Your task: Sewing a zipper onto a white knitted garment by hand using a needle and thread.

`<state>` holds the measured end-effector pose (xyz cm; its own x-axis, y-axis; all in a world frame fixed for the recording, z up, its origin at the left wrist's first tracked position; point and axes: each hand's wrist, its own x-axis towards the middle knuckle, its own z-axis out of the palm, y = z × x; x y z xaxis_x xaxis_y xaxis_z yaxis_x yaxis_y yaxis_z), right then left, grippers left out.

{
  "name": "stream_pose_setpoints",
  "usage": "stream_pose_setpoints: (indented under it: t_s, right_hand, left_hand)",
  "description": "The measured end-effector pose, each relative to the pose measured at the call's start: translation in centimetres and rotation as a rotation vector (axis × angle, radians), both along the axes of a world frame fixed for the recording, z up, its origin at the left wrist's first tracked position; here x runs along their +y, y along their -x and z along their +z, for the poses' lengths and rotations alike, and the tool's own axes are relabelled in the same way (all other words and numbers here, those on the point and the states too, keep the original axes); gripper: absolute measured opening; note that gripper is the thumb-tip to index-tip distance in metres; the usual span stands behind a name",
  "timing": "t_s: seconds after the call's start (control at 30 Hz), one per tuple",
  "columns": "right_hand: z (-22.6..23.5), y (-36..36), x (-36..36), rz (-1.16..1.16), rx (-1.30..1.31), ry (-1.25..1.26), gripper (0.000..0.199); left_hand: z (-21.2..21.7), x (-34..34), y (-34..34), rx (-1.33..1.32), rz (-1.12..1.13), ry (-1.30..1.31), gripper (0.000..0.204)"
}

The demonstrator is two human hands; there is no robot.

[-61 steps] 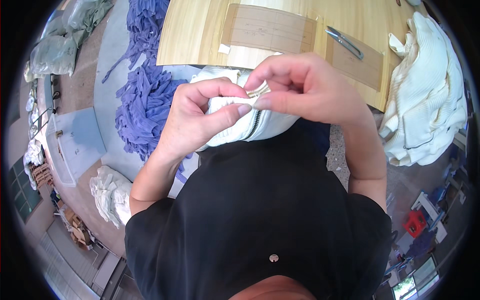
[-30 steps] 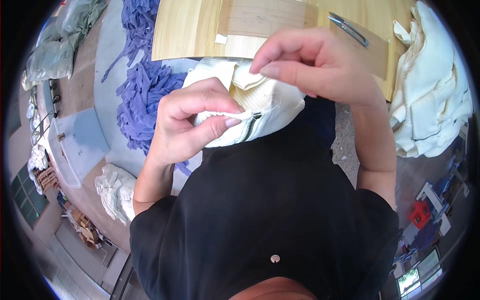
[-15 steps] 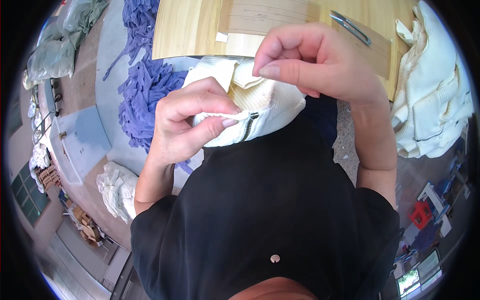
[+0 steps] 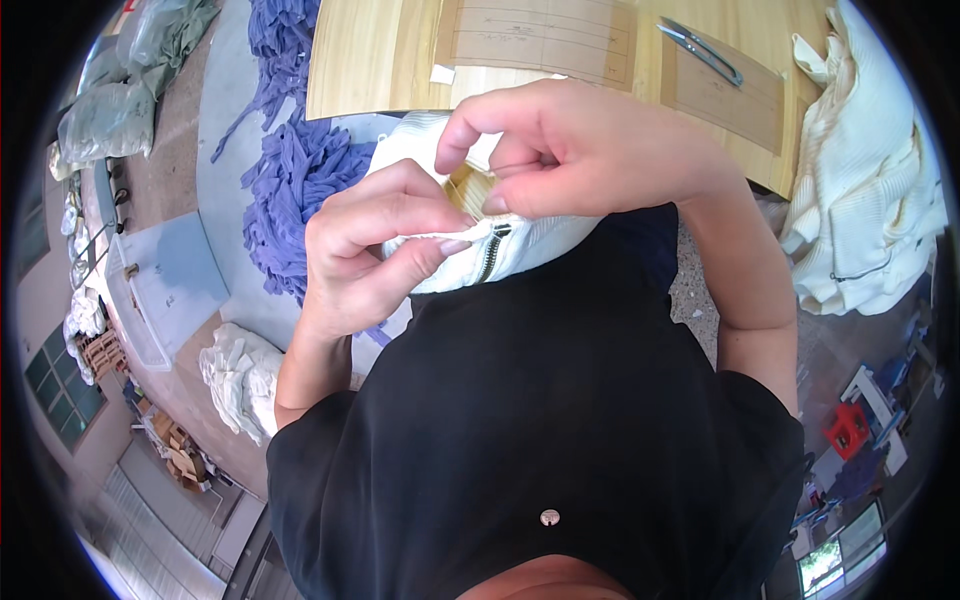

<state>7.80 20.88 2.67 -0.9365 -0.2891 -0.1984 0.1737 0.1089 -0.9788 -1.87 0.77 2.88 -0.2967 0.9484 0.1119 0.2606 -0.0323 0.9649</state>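
Note:
A white ribbed knit garment [image 4: 560, 245] with a dark metal zipper [image 4: 492, 255] lies bunched against my front, by the table's near edge. My left hand [image 4: 375, 235] is closed, pinching the garment's edge between thumb and forefinger just left of the zipper's upper end. Over the garment's opening hovers my right hand [image 4: 580, 150], its thumb tip at the edge beside the zipper's end. Its forefinger is bent and stands apart from the thumb; the other fingers are curled and partly hidden. Fine loose threads show near the edge inside the opening.
Thread snips [image 4: 700, 52] lie on brown card patterns [image 4: 725, 100] on the wooden table [image 4: 375, 60]. Another white knit garment [image 4: 860, 200] with a zipper hangs at the right. Purple fabric [image 4: 300, 200] is heaped on the left, with a white bundle [image 4: 240, 375] below it.
My right hand has come down and left to the garment's edge, and its thumb and forefinger have spread apart. The left hand keeps its pinch in nearly the same place.

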Motion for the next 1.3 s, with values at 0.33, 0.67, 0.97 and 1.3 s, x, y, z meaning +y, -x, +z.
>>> stream_pose_setpoints:
  t_s: [0.33, 0.67, 0.97, 1.3]
  right_hand:
    - [-1.9, -1.9, 2.9, -0.13, -0.084, 0.929, 0.017]
    - [0.1, -3.0, 7.8, -0.927, 0.284, 1.139, 0.018]
    - [-0.8, -1.4, 0.9, -0.09, 0.129, 0.089, 0.033]
    - [-0.8, -3.4, 6.5, -0.205, -0.101, 1.081, 0.017]
  left_hand:
    - [-0.1, -0.2, 0.0, 0.111, 0.047, -0.004, 0.017]
    - [-0.3, 0.7, 0.3, -0.058, 0.05, 0.028, 0.017]
    - [-0.2, 0.5, 0.2, -0.01, 0.028, 0.024, 0.015]
    - [-0.4, -0.2, 0.8, -0.049, 0.055, 0.01, 0.014]
